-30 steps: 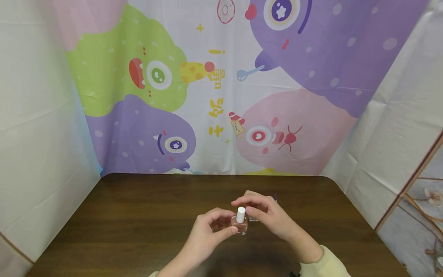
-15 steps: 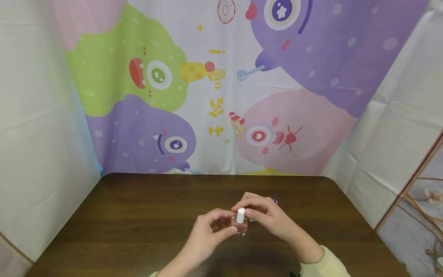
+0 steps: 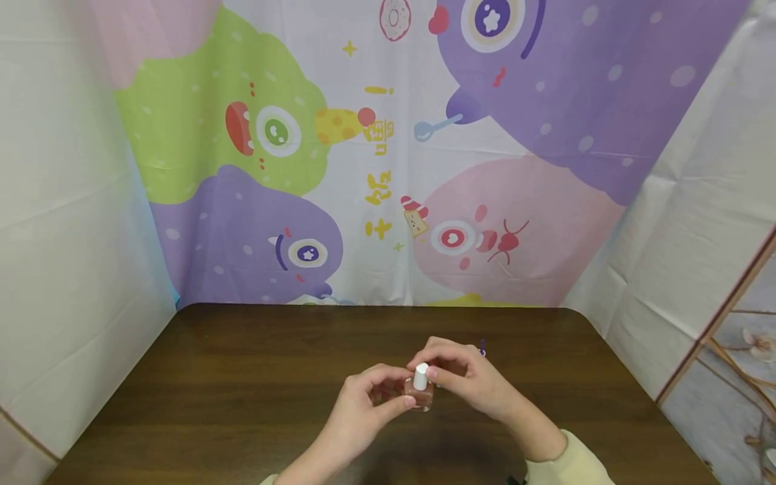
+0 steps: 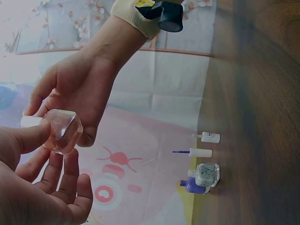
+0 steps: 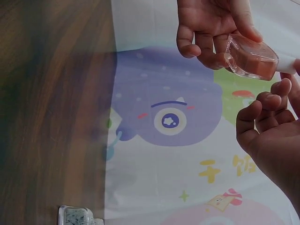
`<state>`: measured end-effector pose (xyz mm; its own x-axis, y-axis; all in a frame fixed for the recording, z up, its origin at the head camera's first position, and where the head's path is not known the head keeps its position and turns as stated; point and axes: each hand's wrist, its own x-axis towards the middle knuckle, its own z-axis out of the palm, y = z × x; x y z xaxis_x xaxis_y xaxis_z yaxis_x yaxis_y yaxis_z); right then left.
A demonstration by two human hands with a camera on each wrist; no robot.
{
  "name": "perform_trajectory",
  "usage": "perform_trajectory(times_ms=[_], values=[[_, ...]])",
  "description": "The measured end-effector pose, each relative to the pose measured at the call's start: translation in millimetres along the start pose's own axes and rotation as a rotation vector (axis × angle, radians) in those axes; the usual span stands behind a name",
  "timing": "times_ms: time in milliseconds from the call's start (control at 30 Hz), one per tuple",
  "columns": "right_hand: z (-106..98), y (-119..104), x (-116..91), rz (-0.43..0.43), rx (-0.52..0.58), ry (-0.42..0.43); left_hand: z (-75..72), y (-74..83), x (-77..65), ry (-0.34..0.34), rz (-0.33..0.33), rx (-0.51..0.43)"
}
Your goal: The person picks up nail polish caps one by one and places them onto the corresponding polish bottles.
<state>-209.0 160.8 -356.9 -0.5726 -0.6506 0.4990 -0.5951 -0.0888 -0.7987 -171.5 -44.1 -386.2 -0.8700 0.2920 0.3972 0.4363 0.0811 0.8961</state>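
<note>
A square glass bottle of pinkish-brown nail polish (image 3: 419, 397), topped with a white cap (image 3: 421, 376), is held over the middle of the table. My left hand (image 3: 371, 404) grips the bottle's body between thumb and fingers. From the other side my right hand (image 3: 469, 374) pinches the cap with thumb and forefinger. In the left wrist view the bottle's clear base (image 4: 70, 133) faces the camera, while the right hand covers part of the cap. The right wrist view shows the cap (image 5: 286, 65) still on the bottle, at the right fingertips.
On the dark wooden table (image 3: 242, 377), beyond my right hand, stand an uncapped glitter polish bottle (image 4: 207, 174) and a purple one (image 4: 191, 187). Two white caps lie beside them, one with a purple brush (image 4: 200, 153), the other (image 4: 211, 137) with a pale one. A cartoon-print curtain (image 3: 388, 269) hangs behind.
My right thumb and forefinger have closed in on the white cap. The left hand and bottle have barely moved. The purple brush behind my right hand shows a little more.
</note>
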Motion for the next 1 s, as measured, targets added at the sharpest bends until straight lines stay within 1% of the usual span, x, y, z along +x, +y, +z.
perform_trajectory(times_ms=[200, 533, 700, 1000], values=[[0.6, 2.1, 0.2, -0.019, -0.007, 0.005, -1.0, 0.2, -0.4, 0.005, -0.006, 0.012], [1.3, 1.9, 1.8, 0.001, -0.067, 0.041, -2.1, 3.0, -0.2, 0.010, -0.022, 0.005], [1.7, 1.3, 1.8, 0.026, -0.098, 0.062, -1.9, 2.6, -0.3, 0.015, -0.026, 0.013], [3.8, 1.5, 2.1, 0.035, -0.069, 0.080, -0.2, 1.8, 1.0, 0.021, -0.029, 0.012]])
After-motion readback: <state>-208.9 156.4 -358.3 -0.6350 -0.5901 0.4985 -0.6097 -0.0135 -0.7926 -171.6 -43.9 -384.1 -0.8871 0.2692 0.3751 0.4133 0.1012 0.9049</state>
